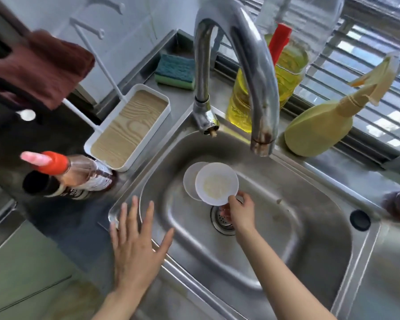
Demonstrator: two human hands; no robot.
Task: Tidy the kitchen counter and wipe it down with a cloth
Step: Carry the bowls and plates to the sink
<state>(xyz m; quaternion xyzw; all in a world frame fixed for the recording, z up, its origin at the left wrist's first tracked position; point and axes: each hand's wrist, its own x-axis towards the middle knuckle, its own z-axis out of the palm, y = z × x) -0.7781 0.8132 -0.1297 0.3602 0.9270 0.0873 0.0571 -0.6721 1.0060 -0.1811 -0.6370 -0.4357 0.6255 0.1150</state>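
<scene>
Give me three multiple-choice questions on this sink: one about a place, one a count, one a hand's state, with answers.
1. Where does the sponge lie? A) in the basin B) in the wood-grain tray C) on the steel counter behind the tap
2. How many white dishes are in the sink? A) two B) one C) four
3. What is the left hand doing? A) gripping a bottle B) open, fingers spread C) holding the brown cloth

1 C, it sits back left of the tap's base; 2 A, two overlap by the drain, the right hand pinching the upper dish by its rim; 3 B, its straight fingers hold nothing.
</scene>
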